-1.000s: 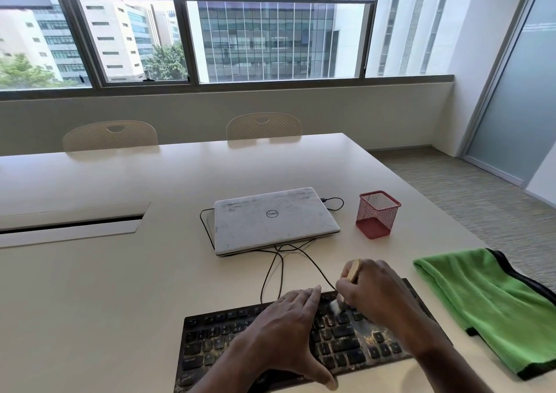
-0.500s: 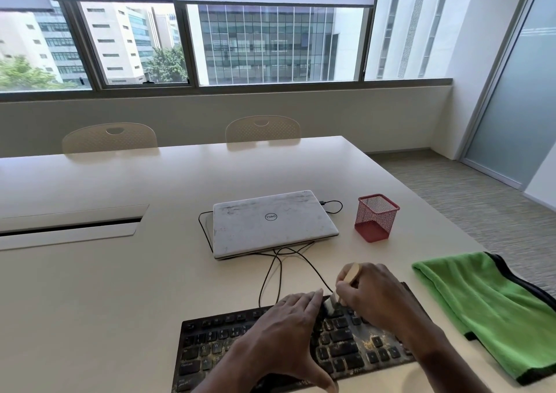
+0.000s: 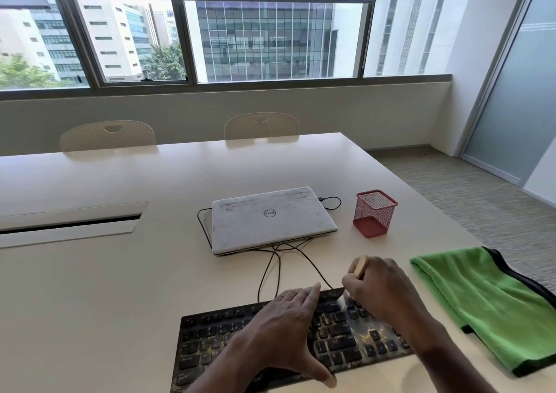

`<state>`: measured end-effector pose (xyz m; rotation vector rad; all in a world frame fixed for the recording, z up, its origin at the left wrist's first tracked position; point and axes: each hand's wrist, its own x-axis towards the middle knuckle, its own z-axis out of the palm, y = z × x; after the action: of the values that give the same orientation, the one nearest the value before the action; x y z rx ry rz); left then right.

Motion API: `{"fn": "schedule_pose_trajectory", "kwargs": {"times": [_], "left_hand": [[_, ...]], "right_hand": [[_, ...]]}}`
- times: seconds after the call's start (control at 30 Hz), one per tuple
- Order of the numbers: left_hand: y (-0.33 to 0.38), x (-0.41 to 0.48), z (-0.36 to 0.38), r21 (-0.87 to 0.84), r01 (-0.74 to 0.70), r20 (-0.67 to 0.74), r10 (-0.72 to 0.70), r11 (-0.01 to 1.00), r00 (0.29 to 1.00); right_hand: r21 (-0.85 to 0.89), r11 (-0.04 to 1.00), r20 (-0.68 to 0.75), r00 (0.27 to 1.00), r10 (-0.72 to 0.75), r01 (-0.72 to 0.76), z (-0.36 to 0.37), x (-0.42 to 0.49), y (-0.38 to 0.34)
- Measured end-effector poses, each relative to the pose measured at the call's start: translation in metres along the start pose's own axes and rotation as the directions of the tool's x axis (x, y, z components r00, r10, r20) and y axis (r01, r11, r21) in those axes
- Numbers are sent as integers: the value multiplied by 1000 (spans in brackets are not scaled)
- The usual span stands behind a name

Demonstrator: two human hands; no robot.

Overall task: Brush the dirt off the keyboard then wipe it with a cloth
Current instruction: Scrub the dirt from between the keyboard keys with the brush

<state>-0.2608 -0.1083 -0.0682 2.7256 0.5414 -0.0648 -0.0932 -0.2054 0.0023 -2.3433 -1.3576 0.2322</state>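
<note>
The right hand (image 3: 388,296), grip closed round the brush (image 3: 361,267), has flicked back from the flat, straight-fingered left hand (image 3: 279,332) along the keyboard (image 3: 346,343) far edge; dirt (image 3: 365,337) remains, so brushing looks unfinished.

left grip (image 3: 282,329) is covering middle keys of keyboard (image 3: 340,341) | right grip (image 3: 382,290) is hiding most of brush (image 3: 360,266), bristles blurring | keyboard corner is running off bottom edge | green cloth (image 3: 481,296) is running past right edge
</note>
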Motion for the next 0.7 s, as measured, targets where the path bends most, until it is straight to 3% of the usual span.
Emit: {"fn": "schedule_pose_trajectory", "kwargs": {"times": [0.13, 0.3, 0.37, 0.5, 0.57, 0.63, 0.7], "left_hand": [[-1, 1, 0, 16, 6, 6, -6, 1000, 1000], [-3, -3, 0, 41, 25, 22, -26, 999, 999], [-11, -12, -2, 39, 60, 33, -61, 997, 998], [-42, -49, -14, 12, 211, 42, -212, 977, 976], [-62, -76, -22, -21, 295, 24, -295, 955, 955], [-78, -101, -30, -67, 360, 13, -360, 930, 933], [-91, -124, -35, -147, 408, 0, -412, 901, 911]], "right_hand": [[140, 990, 27, 999, -18, 15, -1, 1, 3], [40, 998, -3, 999, 40, -40, 0, 0, 7], [200, 979, -78, 995, 63, -47, -1, 0, 6], [586, 809, -85, 991, 104, -34, -4, -4, -8], [789, 608, 24, 994, 109, -86, -2, -7, -22], [876, 462, 109, 990, 84, -136, 1, -8, -35], [880, 446, 164, 986, 34, -162, 10, -9, -51]]}}
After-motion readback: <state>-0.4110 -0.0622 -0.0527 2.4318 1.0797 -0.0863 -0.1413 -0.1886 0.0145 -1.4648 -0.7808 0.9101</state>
